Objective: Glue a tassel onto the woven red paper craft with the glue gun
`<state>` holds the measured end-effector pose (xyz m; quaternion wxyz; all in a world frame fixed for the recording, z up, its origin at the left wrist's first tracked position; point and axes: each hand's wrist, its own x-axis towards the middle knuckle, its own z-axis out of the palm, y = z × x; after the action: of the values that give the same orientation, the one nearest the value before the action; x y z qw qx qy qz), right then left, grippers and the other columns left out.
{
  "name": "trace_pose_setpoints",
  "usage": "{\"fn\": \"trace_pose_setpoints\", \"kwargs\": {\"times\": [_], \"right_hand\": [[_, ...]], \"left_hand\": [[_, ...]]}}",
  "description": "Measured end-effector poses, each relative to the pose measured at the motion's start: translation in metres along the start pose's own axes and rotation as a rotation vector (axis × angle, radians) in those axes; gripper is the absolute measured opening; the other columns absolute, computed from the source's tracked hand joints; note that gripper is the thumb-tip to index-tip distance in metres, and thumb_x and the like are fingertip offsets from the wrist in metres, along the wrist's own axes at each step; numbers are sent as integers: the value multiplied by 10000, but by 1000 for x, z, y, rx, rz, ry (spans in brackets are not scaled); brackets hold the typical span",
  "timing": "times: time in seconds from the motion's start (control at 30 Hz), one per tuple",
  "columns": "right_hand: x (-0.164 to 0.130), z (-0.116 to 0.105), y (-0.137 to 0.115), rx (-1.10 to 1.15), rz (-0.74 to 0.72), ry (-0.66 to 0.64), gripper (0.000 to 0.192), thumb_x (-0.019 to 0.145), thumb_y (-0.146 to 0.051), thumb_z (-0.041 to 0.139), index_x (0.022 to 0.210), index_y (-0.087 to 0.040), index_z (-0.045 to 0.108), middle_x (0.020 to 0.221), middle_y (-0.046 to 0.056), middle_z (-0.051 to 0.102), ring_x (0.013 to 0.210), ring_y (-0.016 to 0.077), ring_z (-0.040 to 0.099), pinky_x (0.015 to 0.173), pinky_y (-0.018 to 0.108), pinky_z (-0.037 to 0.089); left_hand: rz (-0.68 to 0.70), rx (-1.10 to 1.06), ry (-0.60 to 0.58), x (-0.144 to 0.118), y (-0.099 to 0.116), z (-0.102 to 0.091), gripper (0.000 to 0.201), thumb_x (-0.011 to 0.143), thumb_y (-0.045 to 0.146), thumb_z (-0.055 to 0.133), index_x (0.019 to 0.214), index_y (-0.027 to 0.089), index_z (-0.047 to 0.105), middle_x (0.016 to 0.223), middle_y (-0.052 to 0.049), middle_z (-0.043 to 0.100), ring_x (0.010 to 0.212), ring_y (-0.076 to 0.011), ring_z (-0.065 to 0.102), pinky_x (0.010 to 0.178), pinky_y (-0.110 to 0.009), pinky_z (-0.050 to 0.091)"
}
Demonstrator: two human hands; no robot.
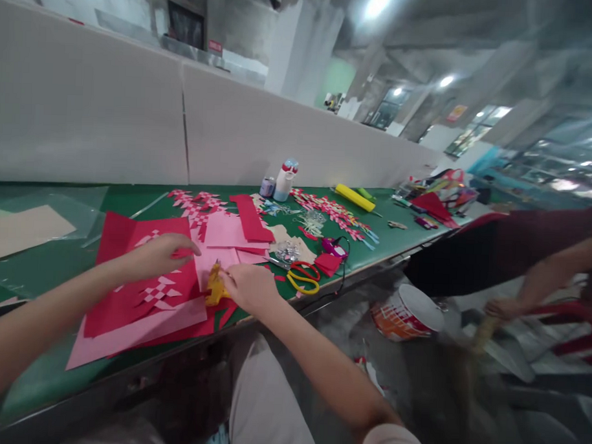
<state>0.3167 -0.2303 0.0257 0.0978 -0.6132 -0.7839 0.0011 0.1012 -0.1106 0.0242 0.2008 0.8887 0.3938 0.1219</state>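
My right hand (pixel 251 287) grips a yellow hand tool (pixel 216 288) with a small pointed tip; its exact kind is hard to make out. The tool is over the right edge of the red and pink paper sheets. My left hand (pixel 165 252) hovers over the red paper sheet (pixel 130 232), fingers curved and apart, with nothing seen in them. Pink and white woven paper shapes (pixel 158 293) lie on that sheet. Pink paper (pixel 225 232) and a red paper strip (pixel 251 219) lie just beyond my hands. Scissors (pixel 304 277) with red and yellow handles lie right of my right hand.
A white bottle (pixel 284 181) and a small jar (pixel 267 186) stand by the grey partition (pixel 110 105). Paper garlands (pixel 330 213) and a yellow roll (pixel 355 198) lie farther right. A bucket (pixel 408 311) stands on the floor near a blurred co-worker's hand (pixel 504 308).
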Motion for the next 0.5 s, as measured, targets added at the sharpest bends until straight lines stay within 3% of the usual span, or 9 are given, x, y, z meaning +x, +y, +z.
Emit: {"fn": "trace_pose_setpoints", "kwargs": {"times": [0.23, 0.37, 0.5], "right_hand": [[-20, -3, 81, 31, 186, 26, 366, 973, -366, 421, 853, -204, 728, 840, 49, 744, 779, 163, 669, 642, 248, 385], [-11, 0, 125, 1, 271, 36, 407, 991, -367, 372, 882, -204, 728, 875, 61, 744, 816, 170, 664, 671, 251, 395], [2, 5, 169, -18, 313, 45, 397, 987, -355, 381, 873, -194, 726, 896, 78, 740, 841, 181, 665, 671, 254, 397]], "left_hand": [[87, -37, -103, 17, 49, 23, 356, 804, 394, 437, 975, 227, 700, 1045, -54, 723, 1002, -204, 638, 902, -294, 471], [31, -34, -166, 41, 71, 31, 346, 776, 363, 446, 968, 234, 703, 1037, -48, 728, 945, -195, 657, 818, -272, 495], [-1, -12, -142, 73, 83, 43, 329, 775, 341, 444, 963, 267, 704, 1049, -18, 730, 935, -183, 668, 774, -252, 500]]}}
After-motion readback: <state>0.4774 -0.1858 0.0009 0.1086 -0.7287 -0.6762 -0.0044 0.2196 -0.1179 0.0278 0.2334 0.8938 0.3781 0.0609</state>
